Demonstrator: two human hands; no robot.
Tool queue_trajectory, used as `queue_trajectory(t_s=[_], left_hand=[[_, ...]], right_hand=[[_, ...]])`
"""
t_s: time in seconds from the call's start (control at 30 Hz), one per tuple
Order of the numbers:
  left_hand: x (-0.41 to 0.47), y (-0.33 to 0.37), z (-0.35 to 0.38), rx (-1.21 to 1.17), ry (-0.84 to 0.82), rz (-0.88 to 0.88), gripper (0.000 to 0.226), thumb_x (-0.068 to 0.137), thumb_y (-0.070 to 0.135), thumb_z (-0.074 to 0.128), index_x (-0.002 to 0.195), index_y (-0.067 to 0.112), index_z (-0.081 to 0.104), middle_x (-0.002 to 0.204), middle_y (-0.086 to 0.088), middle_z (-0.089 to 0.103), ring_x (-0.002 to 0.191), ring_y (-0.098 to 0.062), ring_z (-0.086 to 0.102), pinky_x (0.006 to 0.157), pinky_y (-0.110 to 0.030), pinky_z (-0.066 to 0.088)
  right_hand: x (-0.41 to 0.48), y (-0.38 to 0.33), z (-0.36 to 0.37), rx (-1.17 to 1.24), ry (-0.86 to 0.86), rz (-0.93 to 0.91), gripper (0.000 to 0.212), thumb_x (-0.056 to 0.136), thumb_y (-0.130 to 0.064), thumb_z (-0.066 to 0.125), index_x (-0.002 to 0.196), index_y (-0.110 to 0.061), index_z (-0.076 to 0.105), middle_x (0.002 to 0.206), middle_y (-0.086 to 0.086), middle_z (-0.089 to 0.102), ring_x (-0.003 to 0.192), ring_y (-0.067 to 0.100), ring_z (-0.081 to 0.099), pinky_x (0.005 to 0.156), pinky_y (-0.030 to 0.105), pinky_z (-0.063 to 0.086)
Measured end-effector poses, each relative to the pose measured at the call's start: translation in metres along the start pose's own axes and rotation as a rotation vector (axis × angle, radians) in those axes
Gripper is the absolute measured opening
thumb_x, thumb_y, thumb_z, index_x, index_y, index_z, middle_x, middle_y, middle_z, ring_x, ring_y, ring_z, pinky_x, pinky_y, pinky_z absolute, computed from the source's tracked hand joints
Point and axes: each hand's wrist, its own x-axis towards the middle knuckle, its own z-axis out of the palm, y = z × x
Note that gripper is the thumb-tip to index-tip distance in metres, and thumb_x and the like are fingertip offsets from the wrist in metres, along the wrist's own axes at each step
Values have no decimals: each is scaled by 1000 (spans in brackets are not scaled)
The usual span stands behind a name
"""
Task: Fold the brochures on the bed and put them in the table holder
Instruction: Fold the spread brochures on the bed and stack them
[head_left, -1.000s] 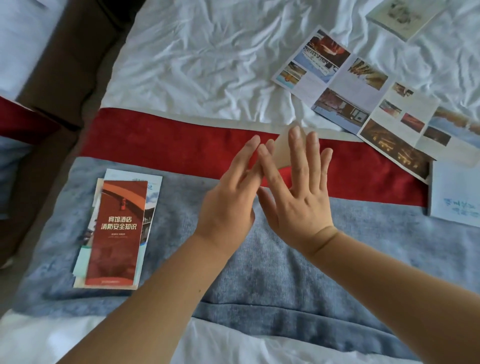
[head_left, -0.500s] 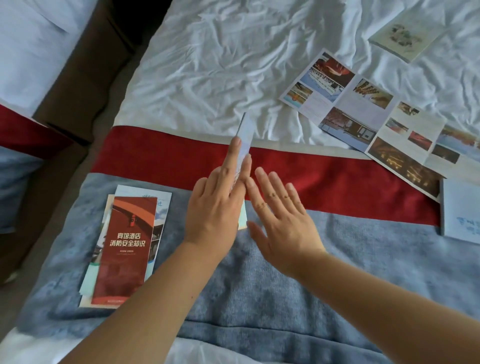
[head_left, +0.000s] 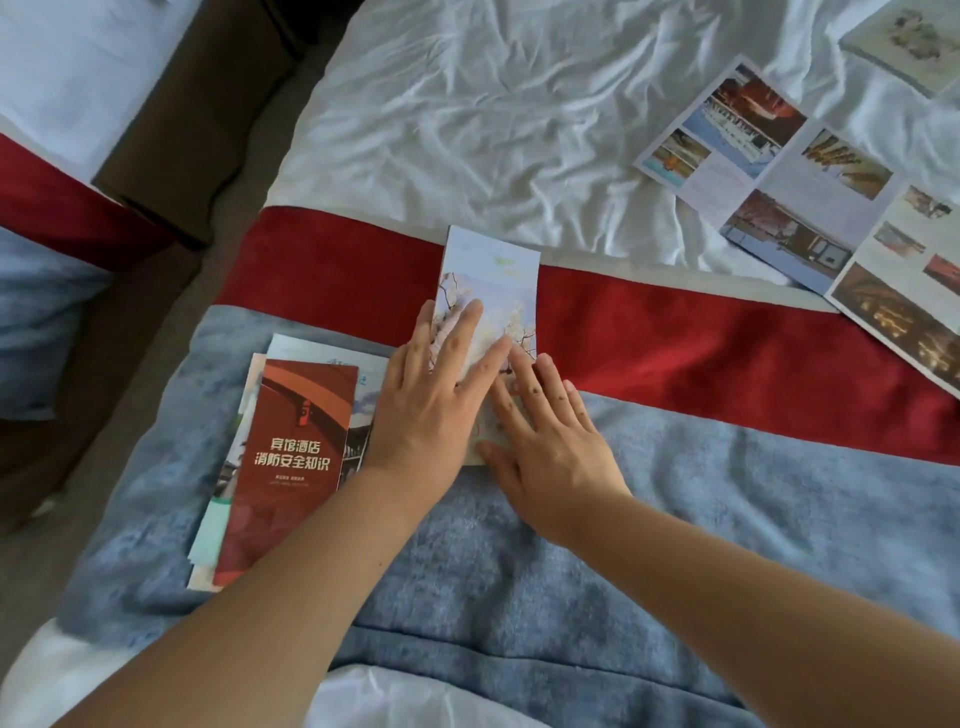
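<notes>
A folded pale-blue brochure (head_left: 491, 275) with a blossom picture lies flat across the red band and the blue-grey runner. My left hand (head_left: 434, 395) presses on its left half with straight fingers. My right hand (head_left: 545, 441) lies flat on its lower right part, fingers spread. To the left sits a stack of folded brochures (head_left: 291, 457) topped by a red one with white Chinese text. Unfolded brochures (head_left: 769, 171) with photo panels lie spread on the white sheet at the right. No table holder is in view.
The bed has a crumpled white sheet (head_left: 493, 114), a red band (head_left: 701, 343) and a blue-grey runner (head_left: 727, 519). Another folded brochure (head_left: 904, 41) lies at the top right corner. A gap of brown floor (head_left: 171, 156) separates this bed from a second bed (head_left: 47, 104) on the left.
The brochure was held upright between my palms, then tipped on edge. Now it lies flat on the bed with both hands pressing it down.
</notes>
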Motion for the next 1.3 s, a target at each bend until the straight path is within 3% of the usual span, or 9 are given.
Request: queue_trajectory(t_s=[0.27, 0.5, 0.63, 0.7, 0.83, 0.97, 1.07, 1.17, 1.3], left_hand=[[-6, -9, 17, -38, -149, 3, 73, 90, 6, 56, 156, 27, 36, 170, -11, 11, 153, -52, 2, 118, -58, 30], [-6, 1, 26, -424, -73, -210, 47, 101, 12, 55, 148, 19, 52, 165, -9, 30, 156, -35, 16, 124, -49, 25], [0, 2, 21, -541, -45, -244, 45, 101, 11, 57, 146, 18, 55, 163, -10, 35, 155, -33, 19, 122, -51, 28], [-2, -6, 13, -543, -14, -231, 49, 100, 9, 58, 148, 19, 52, 161, -10, 39, 154, -34, 21, 119, -52, 32], [-27, -35, -11, -508, 81, -257, 49, 100, 13, 58, 148, 19, 52, 157, -9, 44, 153, -33, 26, 117, -52, 37], [-72, -71, -25, -461, 85, -288, 46, 99, 17, 54, 146, 18, 55, 157, -7, 45, 153, -29, 27, 118, -52, 37], [-105, -93, -25, -433, 75, -320, 45, 97, 11, 61, 142, 18, 59, 154, -8, 48, 151, -30, 32, 116, -52, 40], [-131, -109, -20, -421, 39, -336, 46, 96, 10, 65, 141, 18, 60, 154, -7, 48, 150, -29, 34, 113, -52, 43], [-144, -121, -11, -429, 51, -352, 40, 96, 10, 60, 135, 14, 65, 149, -10, 53, 147, -30, 40, 109, -53, 46]], right_hand=[[0, 0, 10, -31, -4, 31, 70, 106, -57, 16, 165, -25, -6, 168, 11, -26, 155, 29, -25, 129, 45, -4], [3, -13, 8, 149, 19, 98, 77, 101, -37, 41, 165, -20, 2, 171, 9, -17, 157, 26, -20, 129, 45, -4], [5, -25, 3, 362, 54, 178, 85, 97, -13, 59, 165, -18, 8, 172, 5, -12, 159, 24, -14, 129, 48, 15], [5, -34, -2, 421, 92, 174, 85, 96, -11, 63, 164, -18, 13, 173, 6, -5, 160, 27, -6, 126, 47, 25], [-3, -68, -2, 444, 152, 42, 83, 92, -7, 71, 162, -11, 25, 172, 12, 7, 159, 32, -3, 119, 34, 23], [-10, -123, 13, 512, 70, -20, 80, 96, -12, 69, 162, -11, 23, 172, 10, 0, 158, 32, -13, 114, 41, 39], [-15, -158, 31, 540, -19, -43, 76, 100, -15, 63, 163, -10, 19, 171, 12, -7, 155, 35, -21, 124, 51, 29], [-20, -179, 46, 519, -32, -54, 75, 101, -14, 60, 164, -12, 18, 172, 9, -11, 154, 33, -24, 126, 48, 22], [-27, -196, 58, 472, -29, -69, 75, 102, -19, 61, 164, -15, 18, 172, 6, -8, 156, 31, -21, 125, 32, 8]])
